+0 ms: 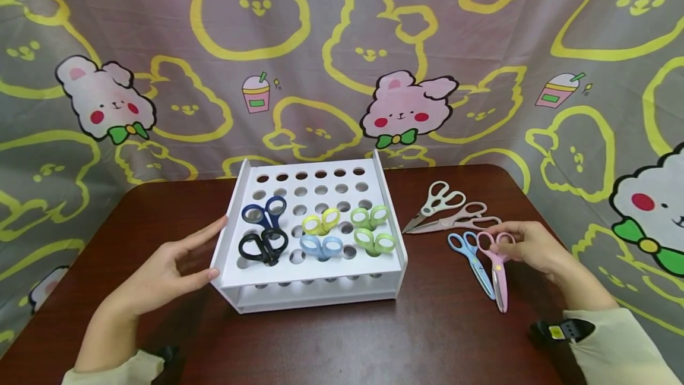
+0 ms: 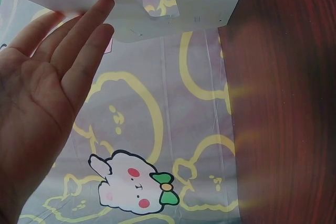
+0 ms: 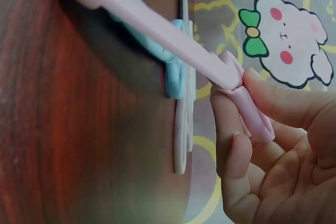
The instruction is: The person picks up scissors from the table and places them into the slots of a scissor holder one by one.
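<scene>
My right hand [image 1: 540,251] pinches pink scissors [image 3: 157,30] by one handle loop between thumb and fingers. Their blades point down toward the near side, in a pink sheath with a yellow dot. Light blue scissors [image 1: 479,267] lie right beside them on the table. On the other side, my left hand [image 1: 165,278] rests its fingertips and thumb against the left wall of a white rack [image 1: 331,271] full of round holes. The left wrist view shows those fingers [image 2: 86,51] straight along the white panel.
In the rack stand dark blue scissors [image 1: 276,207], black scissors [image 1: 248,252], yellow scissors [image 1: 331,218], another light blue pair [image 1: 332,248] and two green pairs, handles up. Off-white scissors [image 1: 429,210] and pale pink scissors [image 1: 449,221] lie right of the rack. A printed curtain [image 1: 299,76] hangs behind the table [image 1: 331,349].
</scene>
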`<state>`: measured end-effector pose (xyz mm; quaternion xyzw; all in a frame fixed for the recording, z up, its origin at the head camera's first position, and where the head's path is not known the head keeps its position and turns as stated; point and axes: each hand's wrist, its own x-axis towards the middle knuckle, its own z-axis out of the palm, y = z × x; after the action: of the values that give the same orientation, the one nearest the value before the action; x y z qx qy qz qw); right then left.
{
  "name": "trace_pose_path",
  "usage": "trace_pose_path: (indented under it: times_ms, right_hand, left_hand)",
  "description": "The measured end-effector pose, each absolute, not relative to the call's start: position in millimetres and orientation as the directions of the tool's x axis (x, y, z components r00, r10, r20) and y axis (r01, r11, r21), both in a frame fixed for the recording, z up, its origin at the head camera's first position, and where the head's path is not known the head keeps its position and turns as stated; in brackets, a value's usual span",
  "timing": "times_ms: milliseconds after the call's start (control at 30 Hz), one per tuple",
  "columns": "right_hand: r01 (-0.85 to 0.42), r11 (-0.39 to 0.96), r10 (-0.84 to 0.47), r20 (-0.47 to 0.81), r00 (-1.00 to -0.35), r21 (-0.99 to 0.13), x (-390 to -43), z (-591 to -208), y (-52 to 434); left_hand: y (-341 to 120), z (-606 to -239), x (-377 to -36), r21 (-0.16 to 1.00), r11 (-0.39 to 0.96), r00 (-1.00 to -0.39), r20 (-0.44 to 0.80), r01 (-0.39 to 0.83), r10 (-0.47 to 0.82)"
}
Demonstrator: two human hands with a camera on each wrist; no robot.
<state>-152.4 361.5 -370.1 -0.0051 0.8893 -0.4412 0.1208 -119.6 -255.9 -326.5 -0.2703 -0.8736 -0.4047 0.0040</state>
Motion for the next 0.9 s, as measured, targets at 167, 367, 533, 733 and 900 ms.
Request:
trace_pose_path:
  times_ms: [167, 367, 533, 733, 900]
  right_hand:
    - [0.066, 0.617, -0.111, -0.169, -0.979, -0.784, -152.3, -366.7, 357.4]
    - [0.023, 0.629, -0.113, -0.12, -0.986, -0.777, -151.1, -362.0, 353.5]
    - [-0.004, 0.638, -0.119, -0.093, -0.989, -0.77, -150.8, -355.7, 350.0]
    - [-0.028, 0.623, -0.127, -0.065, -0.99, -0.782, -153.4, -351.4, 343.0]
    - [-0.061, 0.593, -0.157, -0.041, -0.987, -0.803, -154.7, -348.2, 337.3]
  left_hand:
    - [-256.4, -326.7, -119.6, 0.704, 0.531, -0.856, 0.223, 0.472, 0.466]
    - [-257.1, -327.5, -120.1, 0.699, 0.537, -0.858, 0.221, 0.471, 0.464]
    - [-257.1, -326.9, -119.9, 0.702, 0.537, -0.859, 0.218, 0.468, 0.463]
    - [-256.6, -325.8, -119.4, 0.702, 0.54, -0.861, 0.214, 0.464, 0.461]
    - [-256.4, -325.5, -119.3, 0.699, 0.545, -0.862, 0.211, 0.462, 0.46]
